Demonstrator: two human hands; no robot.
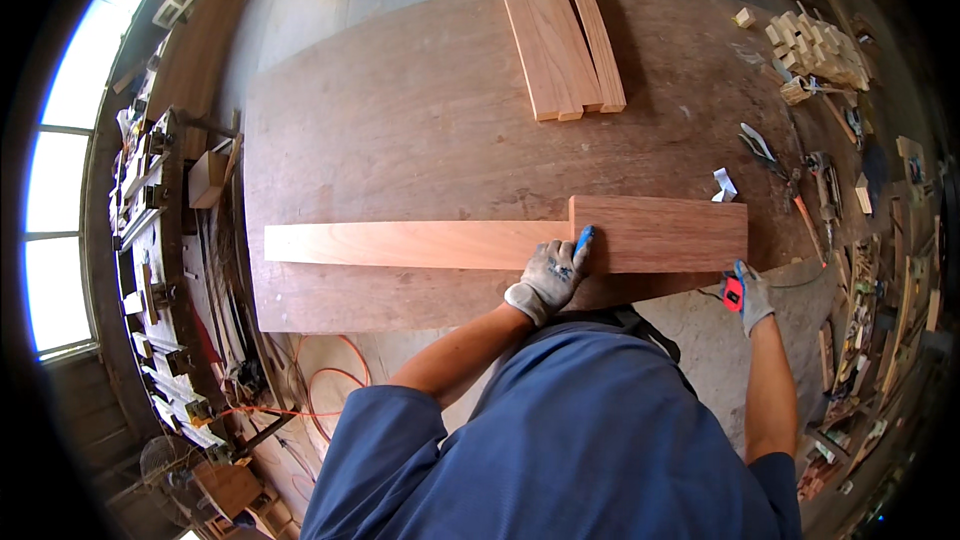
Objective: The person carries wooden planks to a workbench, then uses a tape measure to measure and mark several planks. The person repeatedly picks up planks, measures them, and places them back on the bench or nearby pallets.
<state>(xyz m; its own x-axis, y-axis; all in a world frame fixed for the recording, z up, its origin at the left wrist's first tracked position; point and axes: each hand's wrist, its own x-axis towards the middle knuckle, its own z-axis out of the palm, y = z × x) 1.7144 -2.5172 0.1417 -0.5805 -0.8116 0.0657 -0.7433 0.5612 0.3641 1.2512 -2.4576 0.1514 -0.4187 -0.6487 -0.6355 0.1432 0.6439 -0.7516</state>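
A wide reddish-brown wooden board (660, 233) lies near the front edge of the worktable. My left hand (548, 278), in a grey glove with blue fingertips, is closed at the board's left end, one blue fingertip against its edge. Leading left from this hand is a long pale wooden plank (410, 242), its right end partly covered by the hand. My gloved right hand (756, 298) grips a red tape measure (734, 293) by the board's near right corner. Whether a tape blade runs between the hands cannot be made out.
Several brown boards (560, 50) lie at the table's far side. Pliers (760, 148), an orange-handled tool (806, 210) and a crumpled white scrap (724, 185) sit to the right, below stacked small wood blocks (815, 45). An orange hose (335, 375) trails on the floor, left.
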